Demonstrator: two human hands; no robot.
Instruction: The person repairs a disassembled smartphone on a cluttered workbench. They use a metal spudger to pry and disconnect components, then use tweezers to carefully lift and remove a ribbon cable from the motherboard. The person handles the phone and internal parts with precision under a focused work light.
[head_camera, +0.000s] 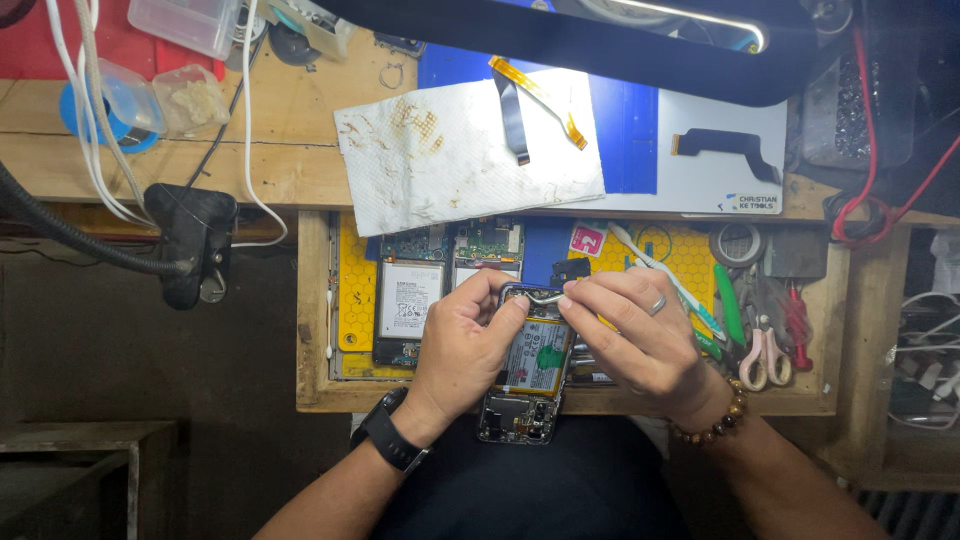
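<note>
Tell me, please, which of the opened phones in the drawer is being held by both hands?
The opened phone nearest the person, its battery bearing a green patch: left hand and right hand grip it. The other two lie untouched behind.

A wooden workbench spans the scene under a black lamp whose bright strip lights the centre. An open wooden drawer juts out below the bench edge. A dark floor lies to the left, where a black clamp grips the bench beside white cables.
</note>
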